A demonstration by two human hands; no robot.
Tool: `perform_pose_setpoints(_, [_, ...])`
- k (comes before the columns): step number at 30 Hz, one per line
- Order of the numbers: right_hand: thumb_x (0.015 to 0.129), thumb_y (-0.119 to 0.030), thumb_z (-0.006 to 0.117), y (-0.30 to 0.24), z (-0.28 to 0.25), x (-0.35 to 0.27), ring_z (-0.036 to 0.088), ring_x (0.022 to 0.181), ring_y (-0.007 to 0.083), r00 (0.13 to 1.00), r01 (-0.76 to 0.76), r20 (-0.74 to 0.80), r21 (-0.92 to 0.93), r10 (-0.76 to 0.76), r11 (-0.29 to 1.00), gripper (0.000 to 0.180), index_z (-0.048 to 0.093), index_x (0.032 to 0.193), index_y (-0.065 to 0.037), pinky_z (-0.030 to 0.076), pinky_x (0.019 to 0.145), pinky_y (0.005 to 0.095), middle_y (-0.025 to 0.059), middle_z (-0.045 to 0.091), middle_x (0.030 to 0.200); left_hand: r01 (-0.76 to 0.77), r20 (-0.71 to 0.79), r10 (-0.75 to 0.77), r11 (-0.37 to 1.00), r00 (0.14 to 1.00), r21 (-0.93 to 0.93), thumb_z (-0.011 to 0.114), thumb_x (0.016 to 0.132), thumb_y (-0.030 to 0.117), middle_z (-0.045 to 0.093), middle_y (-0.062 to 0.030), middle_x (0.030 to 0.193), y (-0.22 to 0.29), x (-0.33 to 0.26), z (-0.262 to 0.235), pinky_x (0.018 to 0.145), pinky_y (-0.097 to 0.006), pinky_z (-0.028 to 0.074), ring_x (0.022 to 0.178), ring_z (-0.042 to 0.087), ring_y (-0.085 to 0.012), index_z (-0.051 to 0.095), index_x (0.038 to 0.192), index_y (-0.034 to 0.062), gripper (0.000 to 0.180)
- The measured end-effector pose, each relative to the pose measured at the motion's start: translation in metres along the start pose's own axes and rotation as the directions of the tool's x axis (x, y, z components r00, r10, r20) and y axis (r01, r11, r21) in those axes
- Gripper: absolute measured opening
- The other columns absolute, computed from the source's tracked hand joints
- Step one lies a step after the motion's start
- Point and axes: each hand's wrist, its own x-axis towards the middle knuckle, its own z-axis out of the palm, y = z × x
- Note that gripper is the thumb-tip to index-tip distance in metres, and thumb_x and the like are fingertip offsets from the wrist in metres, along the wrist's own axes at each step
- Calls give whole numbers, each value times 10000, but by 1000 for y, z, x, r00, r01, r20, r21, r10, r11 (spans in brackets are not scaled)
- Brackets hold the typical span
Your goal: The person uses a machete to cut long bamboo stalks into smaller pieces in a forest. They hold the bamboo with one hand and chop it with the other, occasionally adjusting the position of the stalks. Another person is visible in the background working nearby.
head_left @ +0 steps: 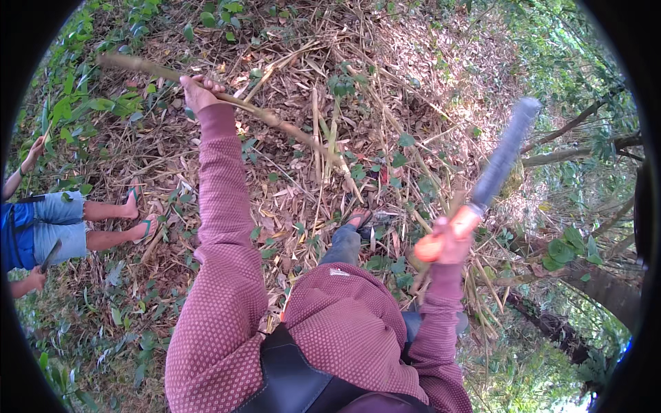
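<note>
I wear a dusty-maroon, long-sleeved shirt point(351, 310) patterned all over with small pale marks, its plain maroon cuff point(219, 122) snug at the left wrist, a little whitish tag point(339, 272) at the front, a smooth black chest pad point(297, 375) with stitched edging, and blue-grey trousers point(344, 246).

Blade point(507, 153) blurred, orange handle point(466, 221) partly hidden by right grip point(452, 248), co-worker point(60, 215) cropped left

Ground point(279, 203) | dry brown leaves point(165, 172), thickly strewn | pale stalks point(315, 131), crisscrossed | green leaves point(406, 140) scattered between
</note>
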Motion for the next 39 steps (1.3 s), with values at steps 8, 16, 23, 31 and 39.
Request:
perform_pose_setpoints(8, [744,-49,614,-3,148,-28,590,689,132,832,-62,553,32,34,998,183,574,903,34,485,651,260,76,605,785,249,-257,-346,906,903,-343,253,867,592,355,28,487,-89,-44,19,345,-223,338,378,354,-110,356,741,141,479])
perform_pose_setpoints(16, [729,7,582,38,164,-50,589,712,116,871,-177,459,-36,174,984,286,528,1007,43,482,649,235,75,630,831,330,-315,-448,871,836,-363,298,916,452,385,30,502,-131,-111,23,300,-204,343,361,340,-66,388,735,102,404])
perform_pose_setpoints(23, [736,13,590,39,122,-47,584,736,120,912,-120,374,-151,169,981,261,532,989,40,476,661,243,87,616,844,254,-219,-229,963,948,91,393,925,285,399,21,543,-115,-99,26,313,-200,327,391,345,-60,433,757,83,266])
perform_pose_setpoints(31, [744,31,577,18,36,-8,562,631,115,991,6,133,-100,7,995,201,535,940,23,467,557,231,89,607,788,62,63,-96,910,993,410,509,871,375,388,32,494,-154,-8,-33,310,-197,279,367,348,-45,450,730,71,340])
perform_pose_setpoints(39, [735,16,585,9,-3,0,556,598,119,998,-16,-58,-50,13,999,211,522,937,25,457,507,234,94,601,768,-10,187,-284,528,940,849,569,822,263,587,-121,936,-176,1,-48,706,-301,471,821,579,-229,431,1204,32,467])
